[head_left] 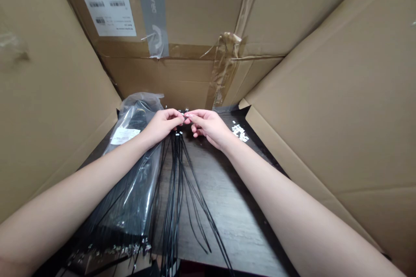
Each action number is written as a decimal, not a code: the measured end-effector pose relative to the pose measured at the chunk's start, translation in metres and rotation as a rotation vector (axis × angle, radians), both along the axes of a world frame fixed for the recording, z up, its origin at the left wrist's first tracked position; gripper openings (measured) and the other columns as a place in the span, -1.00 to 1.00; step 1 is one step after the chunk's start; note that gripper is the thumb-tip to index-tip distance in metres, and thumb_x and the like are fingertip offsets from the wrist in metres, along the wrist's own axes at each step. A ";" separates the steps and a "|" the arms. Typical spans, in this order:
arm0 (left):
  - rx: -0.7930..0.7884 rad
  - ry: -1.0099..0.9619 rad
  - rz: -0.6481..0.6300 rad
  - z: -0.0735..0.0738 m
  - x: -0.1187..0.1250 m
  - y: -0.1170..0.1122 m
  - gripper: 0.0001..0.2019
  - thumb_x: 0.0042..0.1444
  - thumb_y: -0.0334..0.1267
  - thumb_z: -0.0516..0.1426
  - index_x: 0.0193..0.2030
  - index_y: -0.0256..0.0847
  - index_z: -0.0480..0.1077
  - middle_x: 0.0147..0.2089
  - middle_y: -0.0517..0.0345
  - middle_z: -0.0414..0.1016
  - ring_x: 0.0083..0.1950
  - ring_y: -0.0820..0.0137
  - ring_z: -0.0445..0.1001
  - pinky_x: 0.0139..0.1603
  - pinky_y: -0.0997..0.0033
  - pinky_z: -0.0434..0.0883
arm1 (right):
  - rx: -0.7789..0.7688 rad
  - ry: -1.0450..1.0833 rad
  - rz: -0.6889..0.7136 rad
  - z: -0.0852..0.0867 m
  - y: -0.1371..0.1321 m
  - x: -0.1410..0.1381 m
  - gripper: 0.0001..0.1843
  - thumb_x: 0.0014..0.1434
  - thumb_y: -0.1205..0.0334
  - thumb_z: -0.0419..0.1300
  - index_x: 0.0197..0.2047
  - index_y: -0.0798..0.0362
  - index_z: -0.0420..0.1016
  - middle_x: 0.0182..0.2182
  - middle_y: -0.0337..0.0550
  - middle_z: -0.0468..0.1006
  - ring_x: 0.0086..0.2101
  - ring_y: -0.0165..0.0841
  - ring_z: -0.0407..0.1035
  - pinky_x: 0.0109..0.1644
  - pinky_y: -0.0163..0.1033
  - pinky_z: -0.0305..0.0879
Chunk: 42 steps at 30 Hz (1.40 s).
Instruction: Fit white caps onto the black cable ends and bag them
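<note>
Left hand (162, 124) and right hand (211, 127) pinch a tiny piece (184, 116) at centre; cables (177, 169) below show white tips (177, 133); loose connectors (240, 132) remain at right.

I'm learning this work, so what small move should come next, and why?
Perhaps steady the left hand and push gently with the right hand: they meet in a pinching pose near the black cables, though what lies between them is too small to make out.
</note>
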<state>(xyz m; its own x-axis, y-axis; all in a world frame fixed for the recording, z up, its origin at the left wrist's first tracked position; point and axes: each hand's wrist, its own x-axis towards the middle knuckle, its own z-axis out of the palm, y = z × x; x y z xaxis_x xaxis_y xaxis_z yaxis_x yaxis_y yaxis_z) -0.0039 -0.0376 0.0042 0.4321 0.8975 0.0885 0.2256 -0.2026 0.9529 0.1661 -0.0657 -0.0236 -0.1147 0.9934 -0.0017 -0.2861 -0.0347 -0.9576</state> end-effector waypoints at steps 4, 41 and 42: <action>-0.009 -0.002 -0.007 0.000 0.000 -0.001 -0.75 -0.07 -0.10 0.27 -0.39 -0.28 0.49 -0.39 0.14 0.54 -0.44 0.49 0.31 -0.35 0.43 0.27 | 0.004 0.008 0.006 0.000 0.000 -0.001 -0.69 -0.04 0.13 0.45 -0.27 0.13 0.57 -0.43 -0.22 0.55 -0.58 -0.57 0.27 -0.59 -0.45 0.29; 0.006 0.026 0.009 -0.003 -0.002 0.001 -0.82 -0.08 -0.18 0.29 -0.41 -0.27 0.56 -0.39 0.09 0.60 -0.34 0.38 0.48 -0.20 0.35 0.40 | -0.019 -0.110 -0.029 0.003 0.000 -0.004 -0.78 -0.03 0.20 0.38 -0.48 0.09 0.42 -0.57 -0.29 0.41 -0.62 -0.54 0.28 -0.61 -0.43 0.31; 0.008 0.027 0.008 -0.004 -0.002 0.002 -0.82 -0.08 -0.18 0.29 -0.40 -0.27 0.56 -0.38 0.09 0.60 -0.34 0.38 0.48 -0.20 0.35 0.40 | -0.027 -0.109 -0.031 0.004 -0.001 -0.005 -0.79 -0.03 0.21 0.37 -0.48 0.09 0.42 -0.57 -0.29 0.41 -0.62 -0.54 0.27 -0.60 -0.42 0.31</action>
<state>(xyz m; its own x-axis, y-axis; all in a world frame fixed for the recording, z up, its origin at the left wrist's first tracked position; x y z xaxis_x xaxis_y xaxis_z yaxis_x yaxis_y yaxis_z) -0.0058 -0.0357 0.0005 0.4273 0.9002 0.0845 0.2527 -0.2086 0.9448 0.1616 -0.0663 -0.0200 -0.0815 0.9959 -0.0390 -0.1820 -0.0534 -0.9819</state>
